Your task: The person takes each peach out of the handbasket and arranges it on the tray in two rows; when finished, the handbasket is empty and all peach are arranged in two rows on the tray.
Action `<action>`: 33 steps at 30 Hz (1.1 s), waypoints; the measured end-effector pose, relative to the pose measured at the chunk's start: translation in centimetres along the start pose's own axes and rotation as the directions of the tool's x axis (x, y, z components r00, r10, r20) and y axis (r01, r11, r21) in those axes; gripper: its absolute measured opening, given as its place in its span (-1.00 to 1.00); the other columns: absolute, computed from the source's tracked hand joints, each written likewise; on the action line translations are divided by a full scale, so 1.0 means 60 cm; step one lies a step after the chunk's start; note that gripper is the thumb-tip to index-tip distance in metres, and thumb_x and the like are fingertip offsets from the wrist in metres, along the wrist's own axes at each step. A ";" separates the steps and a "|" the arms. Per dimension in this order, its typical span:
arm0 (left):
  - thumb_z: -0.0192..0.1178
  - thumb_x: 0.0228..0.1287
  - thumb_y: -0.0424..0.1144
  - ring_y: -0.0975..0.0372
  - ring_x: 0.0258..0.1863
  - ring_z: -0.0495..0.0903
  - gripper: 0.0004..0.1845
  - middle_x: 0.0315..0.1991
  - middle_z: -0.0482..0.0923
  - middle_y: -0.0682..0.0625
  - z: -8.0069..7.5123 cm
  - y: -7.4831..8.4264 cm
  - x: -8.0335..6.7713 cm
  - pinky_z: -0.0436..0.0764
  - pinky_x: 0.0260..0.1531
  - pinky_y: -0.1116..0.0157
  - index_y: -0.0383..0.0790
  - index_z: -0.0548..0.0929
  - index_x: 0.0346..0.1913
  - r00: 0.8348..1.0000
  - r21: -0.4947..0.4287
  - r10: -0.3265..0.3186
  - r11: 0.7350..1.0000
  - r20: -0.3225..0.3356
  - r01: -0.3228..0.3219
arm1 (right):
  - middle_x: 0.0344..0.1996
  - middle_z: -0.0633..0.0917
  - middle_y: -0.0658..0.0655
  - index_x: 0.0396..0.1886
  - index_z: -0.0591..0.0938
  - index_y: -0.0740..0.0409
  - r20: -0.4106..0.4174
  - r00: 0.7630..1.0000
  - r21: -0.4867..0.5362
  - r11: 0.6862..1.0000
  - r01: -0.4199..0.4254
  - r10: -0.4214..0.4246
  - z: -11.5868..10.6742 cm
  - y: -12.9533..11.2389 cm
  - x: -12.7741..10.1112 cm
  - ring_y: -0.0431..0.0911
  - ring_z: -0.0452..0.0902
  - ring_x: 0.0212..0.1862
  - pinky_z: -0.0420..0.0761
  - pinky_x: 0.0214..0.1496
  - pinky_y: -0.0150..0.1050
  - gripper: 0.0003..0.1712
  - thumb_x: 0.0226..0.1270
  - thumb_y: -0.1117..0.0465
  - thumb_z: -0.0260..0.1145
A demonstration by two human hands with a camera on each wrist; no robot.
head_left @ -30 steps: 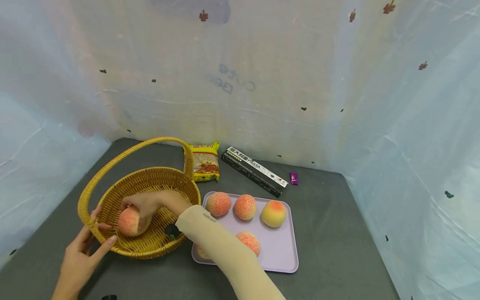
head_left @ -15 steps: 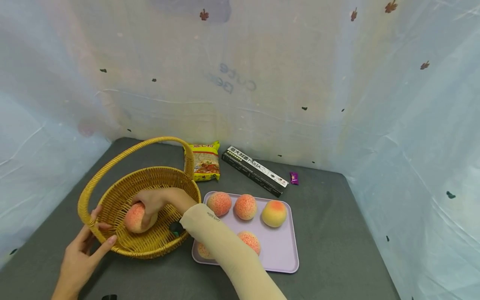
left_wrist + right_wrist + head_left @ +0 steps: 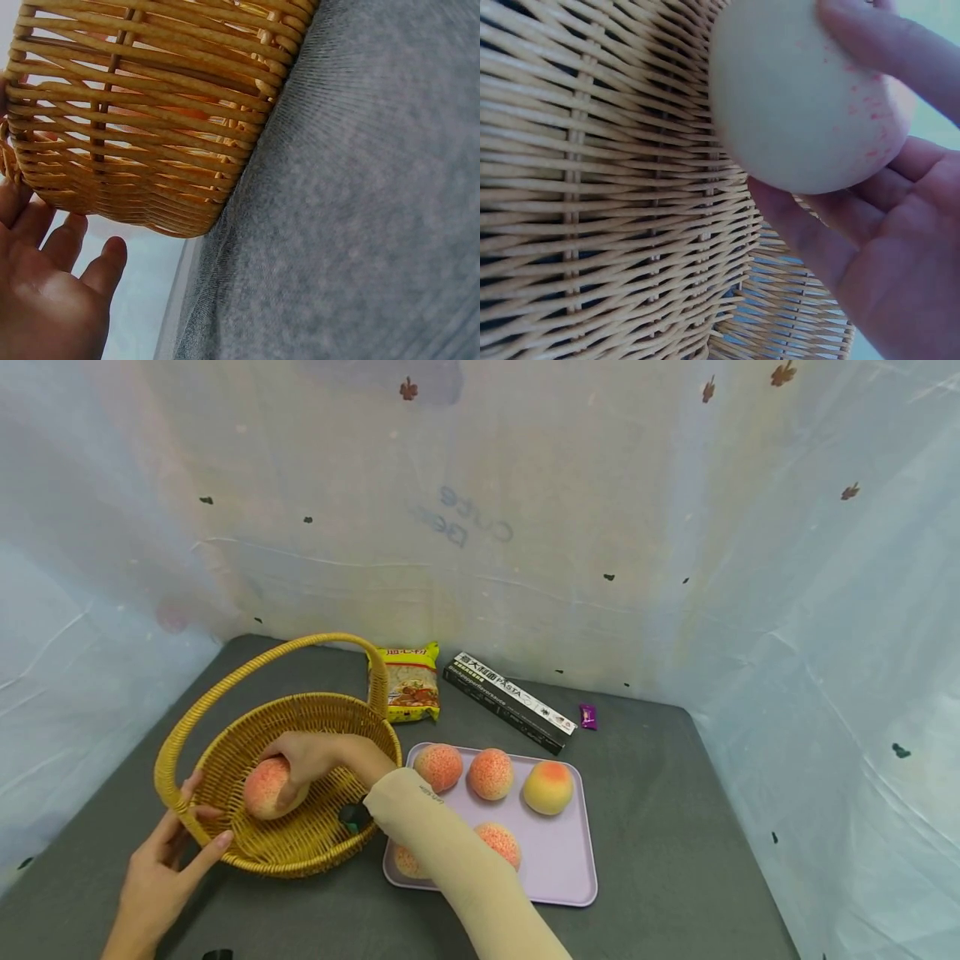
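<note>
A yellow wicker basket (image 3: pixel 300 860) with a tall arched handle stands on the left of the table. At its near left rim, my left hand (image 3: pixel 159 878) pinches the wicker between thumb and fingers. The left wrist view shows the woven side (image 3: pixel 150 112) with my left hand (image 3: pixel 56 277) at its edge. Inside the basket, my right hand (image 3: pixel 303 762) grips a pink and cream peach (image 3: pixel 266 789). Up close in the right wrist view, thumb and fingers of my right hand (image 3: pixel 900 217) wrap the pale peach (image 3: pixel 795 97), near the woven wall.
Right of the basket lies a lilac tray (image 3: pixel 555 868) with several peaches (image 3: pixel 491 774), partly covered by my right sleeve (image 3: pixel 457 860). Behind stand a yellow food packet (image 3: pixel 411 685), a black pasta box (image 3: pixel 510 702) and a small purple packet (image 3: pixel 588 717).
Within the basket, my right hand and the peach have shifted right, then slightly back to the left and up. My left hand stays at the rim.
</note>
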State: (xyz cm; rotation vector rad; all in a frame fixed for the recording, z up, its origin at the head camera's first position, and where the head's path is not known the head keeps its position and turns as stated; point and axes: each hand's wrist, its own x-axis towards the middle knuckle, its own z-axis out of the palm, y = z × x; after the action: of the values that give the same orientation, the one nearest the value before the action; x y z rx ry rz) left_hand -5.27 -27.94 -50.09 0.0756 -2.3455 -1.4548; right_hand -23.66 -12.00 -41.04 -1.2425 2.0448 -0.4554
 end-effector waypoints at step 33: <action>0.29 0.33 -0.43 0.61 0.07 0.37 -0.13 0.00 0.50 0.24 0.000 0.001 0.001 0.32 -0.01 0.73 0.09 0.13 0.59 1.000 0.015 -0.012 1.000 -0.008 0.012 | 0.14 0.55 -0.03 0.39 0.46 0.18 -0.197 0.965 0.060 0.980 0.187 -0.173 -0.070 0.022 -0.166 -0.35 0.43 0.06 0.48 0.07 -0.53 -0.21 0.17 0.15 0.53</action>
State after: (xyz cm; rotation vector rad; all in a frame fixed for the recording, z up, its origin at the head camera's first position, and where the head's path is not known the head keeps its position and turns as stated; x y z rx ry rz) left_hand -5.33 -27.92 -50.04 0.1000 -2.3539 -1.4393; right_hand -24.51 -2.88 -35.15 -1.3894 2.0569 -0.7592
